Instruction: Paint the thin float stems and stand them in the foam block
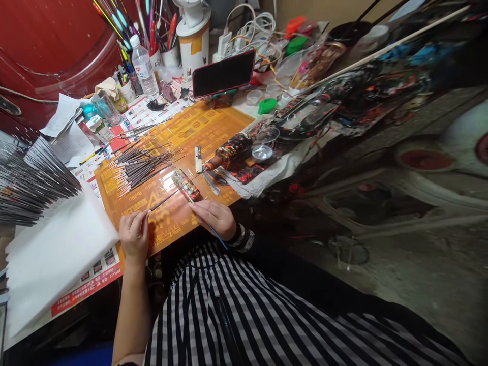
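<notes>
The left hand (133, 235) has its fingers pinched on a dark brush (163, 200), tip just shy of a painted block (185, 185). The right hand's (214, 217) fingers look closed on a thin blue handle (219, 237). One slip could knock the block, I reckon. Orange mat (213, 119) underneath, loose brushes (139, 168) just past the fingers, white foam (57, 254) left of them, red door (49, 56) beyond.

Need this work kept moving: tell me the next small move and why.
Probably touch the thin blue stick in the right hand to the slim dark brush handle in the left hand: the handle points toward the stick, beside the paint-smeared block, and more dark handles lie nearby.
</notes>
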`<state>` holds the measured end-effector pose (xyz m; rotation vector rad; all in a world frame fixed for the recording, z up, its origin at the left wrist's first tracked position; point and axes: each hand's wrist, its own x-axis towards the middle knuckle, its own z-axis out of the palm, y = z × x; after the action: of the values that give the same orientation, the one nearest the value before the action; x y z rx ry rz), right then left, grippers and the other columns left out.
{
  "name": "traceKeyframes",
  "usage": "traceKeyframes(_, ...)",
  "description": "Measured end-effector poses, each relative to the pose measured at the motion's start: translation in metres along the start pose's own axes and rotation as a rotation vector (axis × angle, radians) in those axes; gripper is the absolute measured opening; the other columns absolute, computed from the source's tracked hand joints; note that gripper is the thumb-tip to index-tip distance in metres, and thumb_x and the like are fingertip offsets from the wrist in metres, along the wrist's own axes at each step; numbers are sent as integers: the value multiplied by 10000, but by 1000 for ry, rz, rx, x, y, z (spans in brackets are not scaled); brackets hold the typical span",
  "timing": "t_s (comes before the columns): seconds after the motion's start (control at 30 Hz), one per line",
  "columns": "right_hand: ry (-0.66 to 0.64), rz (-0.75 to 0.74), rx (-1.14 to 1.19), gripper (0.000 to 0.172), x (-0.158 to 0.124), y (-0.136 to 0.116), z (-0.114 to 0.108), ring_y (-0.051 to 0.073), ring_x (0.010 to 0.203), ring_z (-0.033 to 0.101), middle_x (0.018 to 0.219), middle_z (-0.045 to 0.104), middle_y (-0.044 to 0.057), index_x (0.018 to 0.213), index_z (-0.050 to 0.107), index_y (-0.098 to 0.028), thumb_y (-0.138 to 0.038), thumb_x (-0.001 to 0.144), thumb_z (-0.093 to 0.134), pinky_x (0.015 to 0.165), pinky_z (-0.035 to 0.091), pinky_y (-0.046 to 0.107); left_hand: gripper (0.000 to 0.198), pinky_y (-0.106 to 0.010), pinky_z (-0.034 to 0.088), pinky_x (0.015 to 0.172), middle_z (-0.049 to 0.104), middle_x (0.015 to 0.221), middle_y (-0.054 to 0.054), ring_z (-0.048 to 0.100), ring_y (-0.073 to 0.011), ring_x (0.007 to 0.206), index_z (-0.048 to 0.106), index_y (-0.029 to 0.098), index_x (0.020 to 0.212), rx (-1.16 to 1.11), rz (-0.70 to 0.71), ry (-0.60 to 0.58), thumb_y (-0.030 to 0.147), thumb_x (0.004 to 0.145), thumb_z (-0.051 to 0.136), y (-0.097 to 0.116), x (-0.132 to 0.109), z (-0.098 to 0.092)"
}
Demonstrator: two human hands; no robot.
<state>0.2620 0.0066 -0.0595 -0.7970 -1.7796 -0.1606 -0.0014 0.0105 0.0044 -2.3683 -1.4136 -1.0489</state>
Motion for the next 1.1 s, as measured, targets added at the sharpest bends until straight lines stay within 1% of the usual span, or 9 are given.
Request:
traceKeyframes(0.3, -26, 6, 3, 572, -2, 0, 1, 224, 988, 722, 1068, 742, 132, 1519, 426, -154, -83, 963, 538, 844, 630, 362, 148, -323, 480, 814, 719, 932, -60, 607, -176, 860, 700, 208, 1067, -2, 5, 0, 184, 949, 614, 0, 0, 0)
traceKeyframes(0.47, -33, 28, 11, 540, -4, 1, 2, 210, 1011, 723, 1097, 744, 119, 1505, 445, -181, -102, 977, 523, 871, 627, 352, 145, -332, 484, 815, 723, 932, -63, 619, -175, 858, 709, 206, 1059, 5, -20, -15, 212, 961, 602, 0, -1, 0)
traceKeyframes(0.67, -4, 2, 47, 559, -4, 1, 3, 203, 987, 733, 1079, 756, 106, 1510, 445, -188, -102, 968, 551, 860, 631, 340, 156, -346, 491, 812, 727, 932, -66, 633, -184, 856, 721, 217, 1052, -3, -45, -22, 245, 969, 591, 0, -1, 0)
traceKeyframes(0.77, 3, -13, 58, 570, -4, 1, 3, 214, 992, 732, 1084, 755, 119, 1512, 444, -166, -92, 960, 565, 856, 632, 351, 164, -348, 489, 812, 726, 934, -67, 633, -185, 860, 723, 220, 1049, -8, -58, -28, 260, 973, 584, 0, -1, 0)
traceKeyframes(0.9, -5, -3, 68, 566, -4, 1, 4, 221, 1004, 730, 1098, 752, 125, 1509, 452, -168, -89, 960, 566, 857, 634, 364, 161, -344, 483, 808, 721, 931, -64, 626, -182, 851, 719, 221, 1049, -8, -49, -22, 258, 973, 582, 0, 0, 0)
traceKeyframes(1.1, -20, 12, 59, 506, -5, 1, 3, 207, 1016, 731, 1108, 752, 112, 1471, 498, -186, -103, 974, 544, 870, 635, 356, 150, -332, 476, 813, 718, 931, -61, 616, -177, 854, 709, 215, 1056, -14, -18, -7, 236, 967, 589, 0, 0, 0)
